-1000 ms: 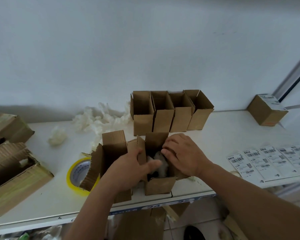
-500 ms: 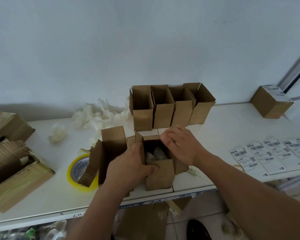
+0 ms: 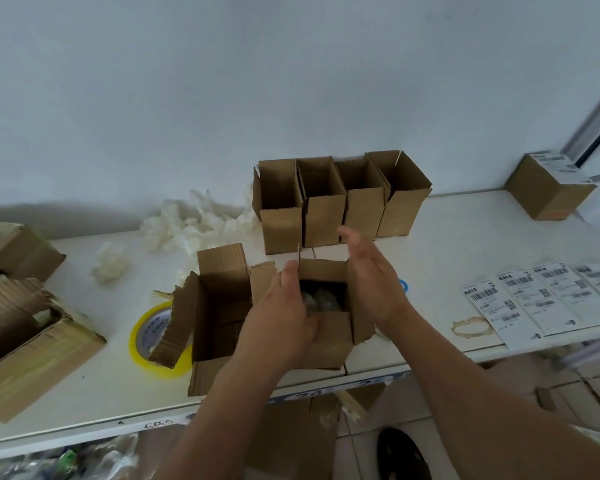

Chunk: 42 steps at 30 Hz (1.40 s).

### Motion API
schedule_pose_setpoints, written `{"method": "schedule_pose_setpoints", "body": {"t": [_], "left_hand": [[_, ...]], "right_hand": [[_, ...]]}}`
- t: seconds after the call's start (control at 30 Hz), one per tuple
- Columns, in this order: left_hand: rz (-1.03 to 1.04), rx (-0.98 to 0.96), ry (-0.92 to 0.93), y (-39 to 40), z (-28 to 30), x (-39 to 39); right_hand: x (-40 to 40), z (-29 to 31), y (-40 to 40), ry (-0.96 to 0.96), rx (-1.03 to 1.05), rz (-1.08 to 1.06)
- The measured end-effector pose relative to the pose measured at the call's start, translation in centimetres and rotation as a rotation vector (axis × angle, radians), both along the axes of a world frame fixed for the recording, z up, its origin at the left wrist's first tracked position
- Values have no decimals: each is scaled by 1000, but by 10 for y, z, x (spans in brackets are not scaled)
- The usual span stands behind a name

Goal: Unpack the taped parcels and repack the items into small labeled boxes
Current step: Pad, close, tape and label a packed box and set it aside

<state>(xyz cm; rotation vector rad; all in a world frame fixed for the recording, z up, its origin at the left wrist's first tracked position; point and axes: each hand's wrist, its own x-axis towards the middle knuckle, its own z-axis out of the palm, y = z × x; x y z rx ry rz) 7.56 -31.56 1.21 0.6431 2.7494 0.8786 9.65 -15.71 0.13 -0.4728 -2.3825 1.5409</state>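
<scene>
Small open box (image 3: 326, 341) sits at bench (image 3: 430, 244) front edge, approx centre, w/ wrapped items (image 3: 321, 299) inside. Left hand (image 3: 278, 327) grips its left wall, fingers curled round the near corner. Right hand (image 3: 374, 278) at box's 3 o'clock, fingers straight & relaxed, palm against the right flap. Four empty boxes (image 3: 340, 199) in a row at 12 o'clock. Label sheets (image 3: 548, 299) far off at 3 o'clock; tape roll (image 3: 146, 337) at 9 o'clock.

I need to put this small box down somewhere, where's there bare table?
Bare table lies between the row of four open boxes, the labeled box and the label sheets. Crowded left: tape roll, torn parcels, white wrapping.
</scene>
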Motion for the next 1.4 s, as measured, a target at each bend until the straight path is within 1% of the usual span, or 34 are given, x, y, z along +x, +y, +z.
{"method": "schedule_pose_setpoints", "body": {"t": [0.07,0.13,0.23,0.3,0.4,0.5,0.57,0.63,0.7,0.83,0.9,1.0,1.17,1.23,1.3,1.4], "left_hand": [[5,57,-85,3,2,1],[-9,81,-135,6,2,2],[-31,84,-164,8,-3,6],[-31,92,-156,10,-7,9],[-10,129,-125,12,-13,14],[-14,112,-80,12,-21,19],[-30,124,-149,14,-24,20],[-14,170,-294,16,-21,20],[6,275,-401,18,-17,20],[142,448,-517,19,-19,20],[210,498,-534,19,-22,19],[248,528,-516,18,-28,15],[320,511,-480,24,-32,13],[346,495,-521,27,-36,13],[350,521,-593,28,-39,14],[354,586,-673,27,-41,15]], "right_hand": [[2,0,-7,96,-338,-206],[6,-3,-9,89,-619,-345],[18,-10,-14,45,-835,-378],[24,-16,-18,44,-880,-354],[26,-19,-22,25,-838,-320],[28,-25,-20,-24,-671,-264],[29,-25,-18,-15,-648,-241],[31,-22,-17,-34,-643,-197],[31,-21,-17,-48,-599,-158],[27,-24,-19,-108,-521,-154],[25,-25,-21,-153,-484,-152],[24,-25,-22,-195,-420,-155],[20,-32,-21,-221,-381,-168],[19,-35,-20,-238,-339,-155],[19,-36,-19,-255,-299,-130],[20,-36,-18,-240,-319,-101]]}}
